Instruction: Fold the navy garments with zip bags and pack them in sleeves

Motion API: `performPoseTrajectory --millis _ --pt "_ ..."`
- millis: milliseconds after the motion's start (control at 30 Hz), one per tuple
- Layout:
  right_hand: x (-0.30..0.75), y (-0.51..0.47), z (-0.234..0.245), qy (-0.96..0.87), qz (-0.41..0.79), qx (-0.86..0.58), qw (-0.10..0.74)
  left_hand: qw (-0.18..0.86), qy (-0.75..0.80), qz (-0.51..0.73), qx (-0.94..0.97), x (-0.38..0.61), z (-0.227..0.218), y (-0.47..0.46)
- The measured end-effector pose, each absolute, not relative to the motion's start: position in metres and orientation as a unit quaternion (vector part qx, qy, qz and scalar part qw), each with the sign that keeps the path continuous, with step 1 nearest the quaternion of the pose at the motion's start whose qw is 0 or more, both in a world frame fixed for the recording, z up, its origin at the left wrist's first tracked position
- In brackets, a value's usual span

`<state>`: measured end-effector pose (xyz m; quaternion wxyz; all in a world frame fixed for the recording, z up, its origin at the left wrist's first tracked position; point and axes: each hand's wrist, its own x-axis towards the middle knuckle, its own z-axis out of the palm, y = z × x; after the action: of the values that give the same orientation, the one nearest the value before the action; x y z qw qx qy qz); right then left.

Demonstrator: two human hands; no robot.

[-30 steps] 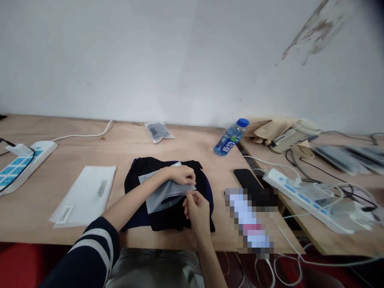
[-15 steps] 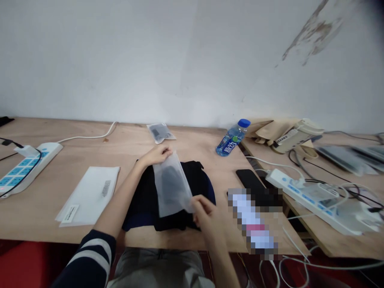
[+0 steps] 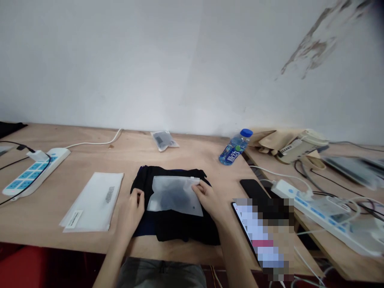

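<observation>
A frosted zip bag with something dark inside lies across a dark folded garment, black with navy parts. My right hand pinches the bag's upper right corner, near the slider. Over the garment's left edge is my left hand, apart from the bag. Its fingers are curled together, and whether they grip the fabric is hidden. To the left lie flat frosted bags with a white label.
A small filled clear bag lies near the wall. On the right stand a blue-capped bottle, a black phone and a lit phone. Power strips with cables flank the table. A cup lies behind the right strip.
The bag has turned from upright to sideways and been laid down on the garment. My left hand has let go of it and moved down to the left; my right hand now has its upper corner.
</observation>
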<state>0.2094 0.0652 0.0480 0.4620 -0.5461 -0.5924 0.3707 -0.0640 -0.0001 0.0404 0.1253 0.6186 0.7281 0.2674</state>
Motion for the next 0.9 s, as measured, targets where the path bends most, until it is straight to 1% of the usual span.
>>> performPoseTrajectory --millis 100,200,333,500,633,767,900 --pt "0.207 0.106 0.049 -0.577 0.375 -0.531 0.493 0.092 0.712 0.303 0.627 -0.061 0.026 -0.02" --pt "0.202 0.156 0.046 -0.538 0.36 -0.541 0.536 0.088 0.691 0.333 0.636 -0.06 0.018 -0.028" --pt "0.201 0.193 0.033 -0.525 0.344 -0.557 0.543 0.079 0.682 0.34 0.642 -0.06 0.02 -0.028" --pt "0.22 0.178 0.008 -0.586 0.285 -0.588 0.48 0.043 0.691 0.326 0.643 -0.066 0.03 -0.008" --pt "0.236 0.16 0.002 -0.652 0.19 -0.603 0.419 -0.016 0.652 0.312 0.691 -0.078 0.038 0.044" --pt "0.244 0.154 0.011 -0.694 0.113 -0.618 0.353 0.003 0.613 0.248 0.75 -0.087 0.041 0.101" --pt "0.246 0.151 0.023 -0.712 0.06 -0.628 0.308 0.022 0.594 0.237 0.769 -0.091 0.041 0.13"
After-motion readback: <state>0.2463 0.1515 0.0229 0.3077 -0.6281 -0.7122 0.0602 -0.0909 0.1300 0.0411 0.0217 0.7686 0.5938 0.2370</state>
